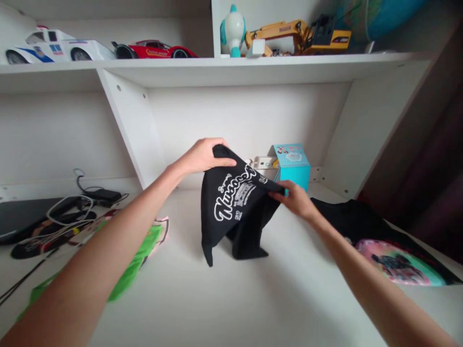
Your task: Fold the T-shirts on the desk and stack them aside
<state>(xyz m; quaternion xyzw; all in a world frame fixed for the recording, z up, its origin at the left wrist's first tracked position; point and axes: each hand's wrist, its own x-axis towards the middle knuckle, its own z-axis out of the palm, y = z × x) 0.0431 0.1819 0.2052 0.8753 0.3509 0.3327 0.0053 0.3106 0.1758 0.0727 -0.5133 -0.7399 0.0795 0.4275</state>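
Observation:
A black garment (213,193) with white printed lettering hangs between my hands above the white desk; whether it is a shirt or shorts I cannot tell. My left hand (208,156) pinches its upper left corner, thumb in front. Lower down and to the right, my right hand (294,197) grips the other end of its top edge. The cloth slants down towards the right, and its pointed lower ends droop close to the desk surface (202,308).
A black printed T-shirt (347,221) lies at right, a green garment (133,270) at left beside tangled cables (68,221). Behind stand a blue desk calendar (294,176) and a power strip (265,162). The shelf above holds a toy excavator (300,36) and toy cars (155,49).

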